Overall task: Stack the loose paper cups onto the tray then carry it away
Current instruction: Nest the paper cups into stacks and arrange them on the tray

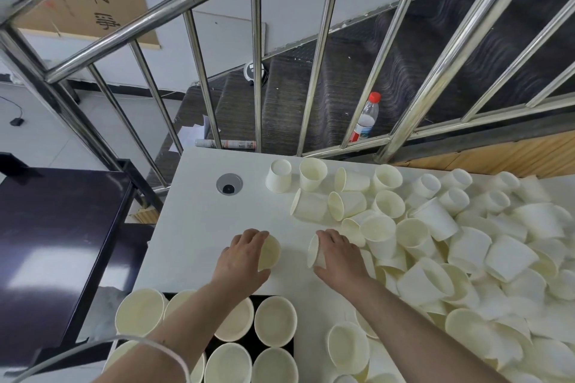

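My left hand (pixel 241 255) grips a white paper cup (pixel 269 252) lying on its side on the white table (pixel 193 227), its mouth facing right. My right hand (pixel 340 255) grips a second paper cup (pixel 315 251), its mouth facing left toward the first. A gap separates the two cups. Close to me a black tray (pixel 260 347) holds several upright cup stacks (pixel 275 320); my left forearm crosses over it. A large heap of loose cups (pixel 466 252) covers the table's right side.
A steel stair railing (pixel 199 71) runs behind the table, with dark steps and a red-capped bottle (pixel 365 118) beyond. A round cable grommet (pixel 229 184) sits in the tabletop. A dark table (pixel 53 242) stands at the left. A white cord (pixel 161 348) loops over my left wrist.
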